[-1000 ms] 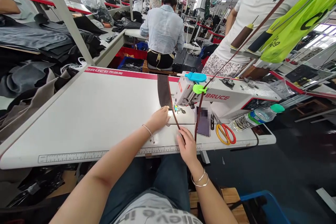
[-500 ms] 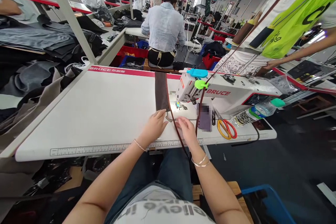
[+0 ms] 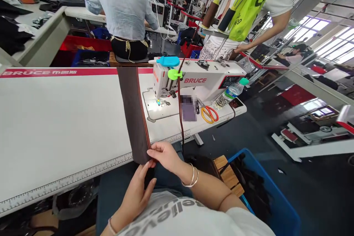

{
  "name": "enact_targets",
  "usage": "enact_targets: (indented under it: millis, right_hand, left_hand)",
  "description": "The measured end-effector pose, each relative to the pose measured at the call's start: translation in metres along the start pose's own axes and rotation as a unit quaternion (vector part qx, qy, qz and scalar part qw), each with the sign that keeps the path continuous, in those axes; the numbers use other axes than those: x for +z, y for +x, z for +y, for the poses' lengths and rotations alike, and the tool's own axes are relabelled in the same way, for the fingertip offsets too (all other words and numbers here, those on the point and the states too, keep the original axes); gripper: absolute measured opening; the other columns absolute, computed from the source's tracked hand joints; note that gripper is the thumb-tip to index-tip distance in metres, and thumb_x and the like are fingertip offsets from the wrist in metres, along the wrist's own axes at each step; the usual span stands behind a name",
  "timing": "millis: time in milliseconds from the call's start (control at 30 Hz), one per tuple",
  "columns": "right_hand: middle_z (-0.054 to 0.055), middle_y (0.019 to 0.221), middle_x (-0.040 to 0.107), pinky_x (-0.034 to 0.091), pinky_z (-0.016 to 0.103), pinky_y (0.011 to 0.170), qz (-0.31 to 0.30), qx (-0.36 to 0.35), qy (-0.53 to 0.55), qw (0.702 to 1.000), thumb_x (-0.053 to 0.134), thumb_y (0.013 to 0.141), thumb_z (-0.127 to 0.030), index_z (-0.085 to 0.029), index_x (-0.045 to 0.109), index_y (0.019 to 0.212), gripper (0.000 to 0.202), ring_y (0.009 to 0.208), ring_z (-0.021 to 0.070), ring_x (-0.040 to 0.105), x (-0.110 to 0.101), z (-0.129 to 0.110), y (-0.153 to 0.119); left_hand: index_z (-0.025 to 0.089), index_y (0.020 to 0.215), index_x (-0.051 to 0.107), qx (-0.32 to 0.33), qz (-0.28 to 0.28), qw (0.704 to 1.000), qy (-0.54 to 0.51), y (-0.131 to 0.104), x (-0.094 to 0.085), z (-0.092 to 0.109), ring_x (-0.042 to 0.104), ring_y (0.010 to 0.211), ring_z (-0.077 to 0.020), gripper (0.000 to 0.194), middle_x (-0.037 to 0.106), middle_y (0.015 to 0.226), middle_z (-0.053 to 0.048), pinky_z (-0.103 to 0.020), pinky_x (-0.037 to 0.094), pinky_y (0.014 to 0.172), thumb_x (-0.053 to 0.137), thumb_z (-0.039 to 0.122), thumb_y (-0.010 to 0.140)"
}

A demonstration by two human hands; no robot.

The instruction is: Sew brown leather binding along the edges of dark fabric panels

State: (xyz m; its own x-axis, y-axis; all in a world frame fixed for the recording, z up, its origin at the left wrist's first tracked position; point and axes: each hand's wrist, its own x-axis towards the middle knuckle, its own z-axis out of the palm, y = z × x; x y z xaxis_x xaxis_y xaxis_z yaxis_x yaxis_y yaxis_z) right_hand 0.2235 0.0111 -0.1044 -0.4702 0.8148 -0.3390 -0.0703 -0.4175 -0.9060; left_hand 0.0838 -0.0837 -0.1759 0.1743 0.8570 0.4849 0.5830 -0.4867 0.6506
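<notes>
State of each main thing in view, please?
Strip, laid across table, near end overhanging
Left hand, fingertips at strip's near end
Right hand, pinching strip's edge
Machine, lit, strip lying clear
Scissors, on table
Bottle, capped
Tape, hanging past table's front edge
Bin, open, dark material inside

Dk brown strip [image 3: 134, 118] w/ reddish R edge lies front-to-back on white table [image 3: 63, 129], L of sewing machine [image 3: 206, 72], near end past table's front edge. R hand [image 3: 166, 156] pinches its near R corner; L hand [image 3: 136, 188] at same end, fingers close to R's. Nr machine base: scissors [image 3: 209, 114], water bottle [image 3: 228, 96]. Co-worker [image 3: 124, 5] in lt blue shirt sits beyond, back turned; blue bin [image 3: 286, 206] low on R.
</notes>
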Motion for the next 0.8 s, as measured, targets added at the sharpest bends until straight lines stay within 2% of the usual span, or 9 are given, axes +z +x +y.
enact_targets:
  millis: [100, 233, 300, 400, 467, 500, 600, 700, 800]
  right_hand:
    - [-0.003, 0.056, 0.057, 0.049, 0.027, 0.053, 0.006, 0.007, -0.012, 1.0, 0.074, 0.065, -0.066, -0.018, 0.054, 0.068, 0.052, 0.052, 0.013, 0.056, 0.005, 0.015, -0.025]
    - [-0.001, 0.061, 0.059, 0.047, 0.029, 0.059, 0.021, -0.058, -0.177, 0.982, 0.062, 0.084, -0.053, -0.019, 0.056, 0.067, 0.039, 0.058, 0.0144, 0.056, -0.009, 0.011, -0.047]
    - [0.003, 0.072, 0.067, 0.048, 0.032, 0.07, 0.071, -0.131, -0.354, 0.923, 0.054, 0.091, -0.041, -0.02, 0.064, 0.074, 0.029, 0.068, 0.0182, 0.061, -0.04, -0.009, -0.05]
    - [0.013, 0.095, 0.07, 0.045, 0.041, 0.091, 0.299, -0.2, -0.537, 0.763, 0.048, 0.091, -0.03, -0.018, 0.069, 0.09, 0.025, 0.095, 0.0271, 0.062, -0.121, -0.055, -0.045]
    - [0.018, 0.106, 0.068, 0.044, 0.043, 0.094, 0.387, -0.151, -0.6, 0.684, 0.05, 0.086, -0.025, -0.013, 0.068, 0.103, 0.028, 0.103, 0.0313, 0.06, -0.182, -0.082, -0.034]
    - [0.02, 0.11, 0.066, 0.043, 0.043, 0.094, 0.392, -0.118, -0.626, 0.664, 0.052, 0.082, -0.023, -0.01, 0.066, 0.109, 0.033, 0.105, 0.0323, 0.059, -0.209, -0.092, -0.028]
    - [0.019, 0.106, 0.068, 0.044, 0.038, 0.088, 0.325, -0.014, -0.682, 0.655, 0.06, 0.074, -0.02, -0.008, 0.063, 0.116, 0.044, 0.099, 0.0311, 0.061, -0.265, -0.107, -0.01]
    - [0.018, 0.099, 0.068, 0.043, 0.035, 0.076, 0.294, 0.055, -0.708, 0.64, 0.064, 0.07, -0.021, -0.009, 0.061, 0.117, 0.048, 0.087, 0.0279, 0.062, -0.281, -0.113, 0.002]
    - [0.021, 0.085, 0.067, 0.04, 0.037, 0.067, 0.291, 0.116, -0.709, 0.632, 0.063, 0.071, -0.022, -0.006, 0.064, 0.105, 0.038, 0.075, 0.0274, 0.061, -0.276, -0.119, 0.003]
  left_hand:
    - [0.03, 0.155, 0.015, -0.036, 0.016, 0.991, -0.131, 0.005, 0.016, 0.0, 0.06, 0.123, -0.0243, 0.066, 0.055, 0.14, -0.013, -0.035, 0.057, 0.092, 0.046, 0.024, 0.097]
    - [0.03, 0.147, 0.038, -0.112, -0.003, 0.952, -0.285, 0.024, 0.019, 0.013, 0.054, 0.129, -0.0217, 0.05, 0.055, 0.142, -0.008, -0.034, 0.049, 0.105, 0.042, 0.022, 0.099]
    - [0.028, 0.138, 0.052, -0.177, -0.003, 0.931, -0.319, 0.033, 0.014, 0.02, 0.061, 0.119, -0.0201, 0.041, 0.063, 0.133, -0.007, -0.032, 0.051, 0.101, 0.047, 0.025, 0.097]
    - [0.023, 0.126, 0.062, -0.268, 0.007, 0.883, -0.385, 0.043, 0.005, 0.029, 0.069, 0.097, -0.0176, 0.035, 0.068, 0.12, -0.008, -0.029, 0.057, 0.087, 0.057, 0.03, 0.092]
    - [0.021, 0.119, 0.065, -0.312, 0.015, 0.849, -0.427, 0.048, -0.002, 0.033, 0.069, 0.083, -0.0149, 0.034, 0.069, 0.116, -0.009, -0.028, 0.06, 0.076, 0.065, 0.031, 0.087]
    - [0.02, 0.115, 0.067, -0.33, 0.02, 0.833, -0.443, 0.051, -0.005, 0.034, 0.068, 0.078, -0.0136, 0.033, 0.069, 0.114, -0.008, -0.027, 0.06, 0.072, 0.068, 0.031, 0.084]
    - [0.019, 0.109, 0.067, -0.374, 0.039, 0.793, -0.479, 0.057, -0.013, 0.038, 0.068, 0.069, -0.0121, 0.035, 0.069, 0.111, -0.007, -0.027, 0.06, 0.065, 0.075, 0.03, 0.077]
    - [0.016, 0.104, 0.068, -0.409, 0.052, 0.768, -0.49, 0.06, -0.019, 0.04, 0.07, 0.068, -0.0143, 0.036, 0.074, 0.099, -0.008, -0.026, 0.06, 0.065, 0.079, 0.029, 0.073]
    - [0.012, 0.099, 0.069, -0.433, 0.06, 0.75, -0.496, 0.06, -0.022, 0.043, 0.071, 0.068, -0.0155, 0.035, 0.076, 0.077, -0.008, -0.026, 0.06, 0.068, 0.08, 0.03, 0.07]
